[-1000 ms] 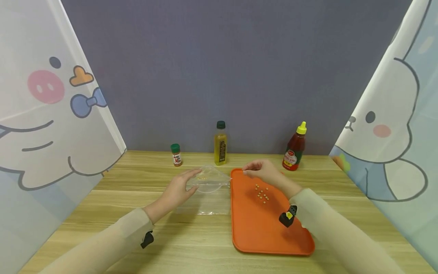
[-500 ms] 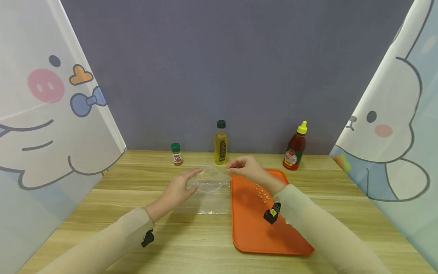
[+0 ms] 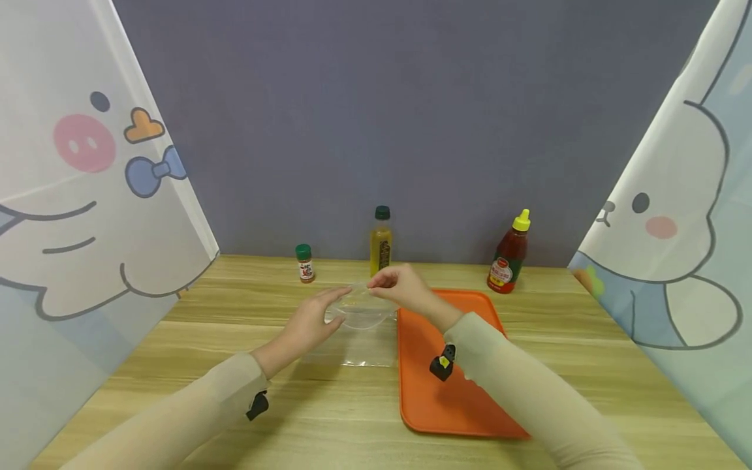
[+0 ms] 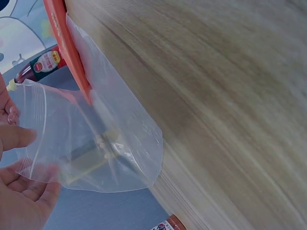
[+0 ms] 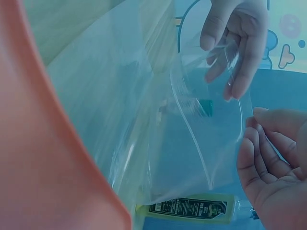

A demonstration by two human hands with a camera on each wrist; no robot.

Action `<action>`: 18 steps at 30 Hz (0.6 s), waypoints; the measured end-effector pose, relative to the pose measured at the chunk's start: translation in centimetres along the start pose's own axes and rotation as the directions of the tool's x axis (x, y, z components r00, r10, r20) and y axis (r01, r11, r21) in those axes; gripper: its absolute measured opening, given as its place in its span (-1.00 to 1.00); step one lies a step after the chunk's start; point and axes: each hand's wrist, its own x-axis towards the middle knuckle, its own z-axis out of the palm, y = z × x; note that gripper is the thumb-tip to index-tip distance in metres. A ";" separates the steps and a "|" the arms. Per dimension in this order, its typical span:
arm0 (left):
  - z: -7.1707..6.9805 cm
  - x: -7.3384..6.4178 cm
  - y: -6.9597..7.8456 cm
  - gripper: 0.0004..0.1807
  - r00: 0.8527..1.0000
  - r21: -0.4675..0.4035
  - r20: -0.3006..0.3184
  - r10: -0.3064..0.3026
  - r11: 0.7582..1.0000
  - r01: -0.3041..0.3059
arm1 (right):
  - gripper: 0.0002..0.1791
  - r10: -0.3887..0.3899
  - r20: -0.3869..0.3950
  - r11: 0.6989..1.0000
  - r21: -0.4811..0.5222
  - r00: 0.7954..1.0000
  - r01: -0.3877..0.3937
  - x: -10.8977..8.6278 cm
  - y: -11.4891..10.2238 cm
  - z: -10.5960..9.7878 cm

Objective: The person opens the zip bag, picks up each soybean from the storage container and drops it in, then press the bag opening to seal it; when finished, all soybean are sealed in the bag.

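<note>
Booth-like tabletop setting, plain grey backdrop (image 3: pixel 376 117), cartoon-print sheets (image 3: pixel 88 209) either side, wood-grain table (image 3: pixel 335 418)

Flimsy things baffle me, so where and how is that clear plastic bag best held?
On the clear bag, probably the mouth's left end, from the left, as the left hand does, thumb and fingers apart: the rims bow open there, and the film looks limp.

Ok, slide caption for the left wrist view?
Left hand at the mouth of a clear bag with small pellets inside, an orange tray alongside.
</note>
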 end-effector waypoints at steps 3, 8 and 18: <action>0.0 0.0 0.0 -0.38 1.000 -0.005 0.003 -0.007 1.000 0.007 | -0.83 -0.005 -0.011 1.000 -0.021 1.000 0.004 0.2 -0.1 0.3; 0.0 0.1 0.1 -0.38 1.000 -0.011 0.009 -0.020 1.000 0.020 | -0.88 -0.006 -0.025 0.998 -0.060 1.000 0.004 0.2 -0.5 0.5; -0.2 -0.1 0.3 -0.38 1.000 -0.024 0.013 -0.017 1.000 0.017 | -0.82 0.020 -0.031 0.997 -0.071 0.999 -0.023 -0.1 -0.2 0.2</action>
